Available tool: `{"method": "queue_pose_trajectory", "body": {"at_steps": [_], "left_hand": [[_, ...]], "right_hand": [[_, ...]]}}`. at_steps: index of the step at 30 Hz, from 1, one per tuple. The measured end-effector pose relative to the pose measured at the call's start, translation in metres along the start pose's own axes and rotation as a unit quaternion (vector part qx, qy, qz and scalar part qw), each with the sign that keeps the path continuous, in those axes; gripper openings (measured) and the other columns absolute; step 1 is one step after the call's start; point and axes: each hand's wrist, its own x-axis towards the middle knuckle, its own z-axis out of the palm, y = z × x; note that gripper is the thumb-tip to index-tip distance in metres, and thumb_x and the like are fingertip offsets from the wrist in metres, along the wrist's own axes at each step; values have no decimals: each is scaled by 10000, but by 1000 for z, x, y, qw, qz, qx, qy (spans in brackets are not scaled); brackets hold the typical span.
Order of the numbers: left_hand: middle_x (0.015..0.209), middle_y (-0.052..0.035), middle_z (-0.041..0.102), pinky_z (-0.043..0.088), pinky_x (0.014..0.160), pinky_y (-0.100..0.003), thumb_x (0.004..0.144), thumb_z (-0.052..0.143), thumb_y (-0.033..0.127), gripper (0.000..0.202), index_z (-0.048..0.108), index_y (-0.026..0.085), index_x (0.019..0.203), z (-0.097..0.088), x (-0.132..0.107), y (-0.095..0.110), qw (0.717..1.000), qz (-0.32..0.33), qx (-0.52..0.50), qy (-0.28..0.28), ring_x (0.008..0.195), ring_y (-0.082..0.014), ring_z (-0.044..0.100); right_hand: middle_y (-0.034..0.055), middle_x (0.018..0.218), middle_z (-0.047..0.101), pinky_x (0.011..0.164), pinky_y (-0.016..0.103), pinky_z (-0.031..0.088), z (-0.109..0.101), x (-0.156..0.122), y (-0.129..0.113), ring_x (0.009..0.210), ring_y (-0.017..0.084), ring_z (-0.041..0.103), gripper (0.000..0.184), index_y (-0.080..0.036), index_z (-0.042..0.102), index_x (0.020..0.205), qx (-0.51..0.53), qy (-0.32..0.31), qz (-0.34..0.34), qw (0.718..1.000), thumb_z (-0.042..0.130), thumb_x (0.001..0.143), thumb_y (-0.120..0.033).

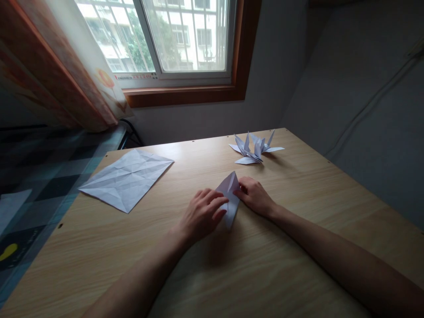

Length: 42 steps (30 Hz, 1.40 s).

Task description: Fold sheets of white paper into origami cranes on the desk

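A small piece of white folded paper (233,204), narrow and pointed at top and bottom, is held a little above the wooden table between my two hands. My right hand (254,194) pinches its right edge, thumb in front and fingers curled behind. At the left edge, my left hand (206,211) has its bent fingers and thumb closed on the paper, partly covering it. Beyond the hands, white paper cranes (252,149) stand close together with wings spread. To the left lies a creased white sheet of paper (127,179), opened out flat.
The light wooden table (298,256) has its far edge below a barred window (188,39). On the left, a lower surface with a checked cloth (53,183) carries another white sheet (13,207). An orange patterned curtain (49,57) hangs there. Grey walls rise behind and at right.
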Motion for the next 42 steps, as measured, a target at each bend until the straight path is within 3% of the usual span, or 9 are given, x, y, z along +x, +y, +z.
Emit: {"method": "queue_pose_trajectory", "body": {"at_steps": [4, 10, 16, 21, 28, 33, 36, 39, 42], "left_hand": [[1210, -117, 613, 469, 909, -445, 786, 681, 215, 517, 503, 182, 1270, 4, 0, -4, 993, -101, 42, 35, 1074, -269, 552], [1076, -37, 712, 456, 891, -387, 840, 560, 150, 216, 680, 229, 1002, 3, 1, -9, 996, -73, 15, -49, 1009, -208, 600], [1138, -18, 710, 432, 918, -416, 822, 544, 144, 252, 699, 225, 1003, -2, 0, -3, 995, -71, 41, -52, 1063, -229, 599], [1111, -13, 722, 422, 901, -392, 893, 540, 225, 170, 689, 224, 976, -2, 2, 1, 993, -51, 91, -46, 1052, -225, 620], [1121, -22, 713, 404, 936, -403, 905, 532, 221, 177, 667, 227, 1019, -5, 4, 5, 988, -42, 134, -63, 1054, -229, 623], [1138, -48, 693, 399, 953, -424, 891, 570, 308, 193, 650, 236, 1051, -7, 4, 6, 984, -56, 144, -86, 1082, -247, 605], [1156, -87, 675, 397, 959, -445, 862, 600, 417, 286, 640, 214, 1060, -9, 3, 8, 983, -61, 145, -99, 1107, -280, 589], [1235, -123, 638, 393, 968, -473, 806, 636, 532, 448, 626, 192, 1097, -11, 3, 10, 982, -66, 137, -109, 1135, -316, 572], [1278, -137, 617, 385, 981, -490, 730, 672, 633, 594, 622, 191, 1125, -11, 2, 10, 983, -72, 124, -113, 1166, -339, 555]], "right_hand": [[41, 830, 650, 757, 307, 434, 0, -1, 0, 820, 198, 568, 42, -180, 627, 814, 30, -32, -64, 997, 604, 834, -151], [55, 950, 706, 832, 335, 466, -1, -10, -1, 896, 203, 597, 273, -196, 679, 954, 22, -39, -170, 984, 534, 788, -36], [75, 1081, 712, 881, 414, 466, -9, -22, -12, 952, 260, 618, 217, -184, 686, 962, -72, -76, -247, 963, 681, 776, -294], [145, 994, 707, 855, 382, 491, 4, -34, -34, 923, 260, 639, 246, -123, 671, 895, -194, -62, -186, 961, 563, 909, -344], [253, 1220, 616, 905, 468, 490, 10, -50, -62, 1116, 376, 585, 617, -88, 634, 1085, -249, -87, -79, 961, 633, 783, -627], [273, 1356, 523, 1015, 542, 404, 9, -47, -53, 1249, 428, 490, 799, -95, 596, 1173, -221, -83, -62, 970, 620, 703, -742], [252, 1346, 542, 1069, 578, 338, 9, -42, -38, 1292, 411, 456, 686, -119, 622, 1108, -142, -67, -72, 985, 669, 711, -676], [200, 1350, 550, 1082, 529, 367, 10, -35, -27, 1305, 332, 469, 457, -157, 617, 1101, 31, 0, -33, 999, 701, 775, -465], [163, 1409, 485, 1037, 455, 451, 9, -26, -22, 1286, 281, 500, 410, -190, 598, 1115, 226, 62, 60, 970, 709, 757, -357]]}}
